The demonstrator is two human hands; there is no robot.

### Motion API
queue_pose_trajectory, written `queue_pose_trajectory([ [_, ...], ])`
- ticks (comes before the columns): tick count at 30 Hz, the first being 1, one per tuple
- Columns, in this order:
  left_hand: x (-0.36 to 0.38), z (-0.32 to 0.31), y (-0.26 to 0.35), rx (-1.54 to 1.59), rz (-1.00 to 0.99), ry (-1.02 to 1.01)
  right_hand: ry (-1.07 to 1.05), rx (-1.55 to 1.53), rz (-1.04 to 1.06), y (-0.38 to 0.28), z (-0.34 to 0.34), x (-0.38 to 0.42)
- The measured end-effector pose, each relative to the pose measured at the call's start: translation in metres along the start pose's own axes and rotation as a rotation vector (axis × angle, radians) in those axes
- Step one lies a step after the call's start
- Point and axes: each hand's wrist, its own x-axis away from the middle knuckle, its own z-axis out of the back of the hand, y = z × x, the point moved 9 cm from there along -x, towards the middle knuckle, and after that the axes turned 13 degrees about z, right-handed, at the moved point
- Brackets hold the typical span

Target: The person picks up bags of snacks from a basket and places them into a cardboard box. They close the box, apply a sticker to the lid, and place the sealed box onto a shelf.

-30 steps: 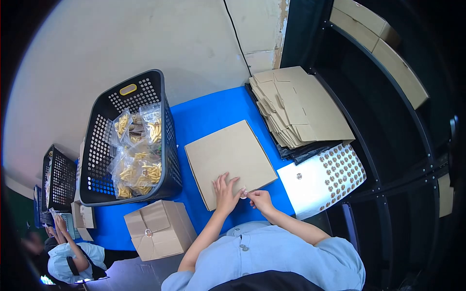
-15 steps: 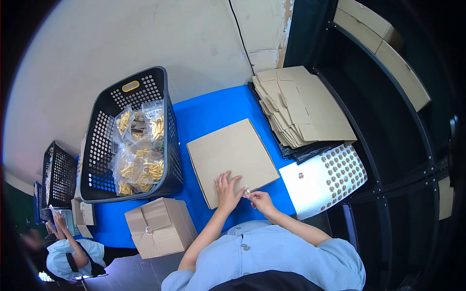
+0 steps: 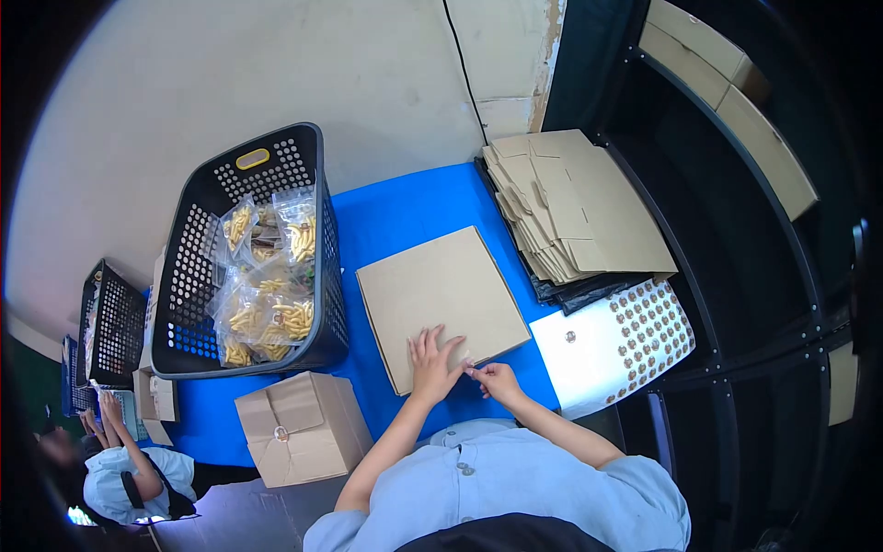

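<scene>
A flat, closed cardboard box (image 3: 441,294) lies on the blue-covered table in front of me. My left hand (image 3: 434,363) rests on its lid near the front edge, fingers spread and thumb pointing at a small round sticker (image 3: 468,362). At that same edge, my right hand (image 3: 497,382) pinches the sticker between thumb and fingertips. To the right lies a white sticker sheet (image 3: 589,368) with rows of round brown stickers, one of them standing apart from the rest.
Left of the box stands a dark perforated basket (image 3: 331,304) of bagged yellow snacks. A taped carton (image 3: 303,432) is near the front, and folded cardboard (image 3: 607,212) is stacked at back right. Dark shelving (image 3: 727,304) borders the right. Another person (image 3: 138,478) works at far left.
Both hands stay at the box's front edge, and the sticker now sits closer against it. The other person's hands have shifted slightly. The camera view has moved a little.
</scene>
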Motion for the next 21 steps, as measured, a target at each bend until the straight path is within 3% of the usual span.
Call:
queue_pose_trajectory([
  [5, 0.002, -0.001, 0.005, -0.050, -0.023, -0.056, -0.045, -0.016, -0.007, 0.010, 0.008, -0.001],
  [12, 0.004, -0.014, 0.006, -0.219, -0.076, -0.040, -0.120, 0.091, 0.069, -0.038, -0.002, 0.003],
  [16, 0.005, -0.019, 0.004, -0.270, -0.074, -0.054, -0.076, 0.109, 0.060, -0.023, -0.010, -0.013],
  [21, 0.005, -0.021, 0.003, -0.264, -0.081, -0.048, -0.090, -0.031, -0.074, -0.022, -0.013, -0.016],
])
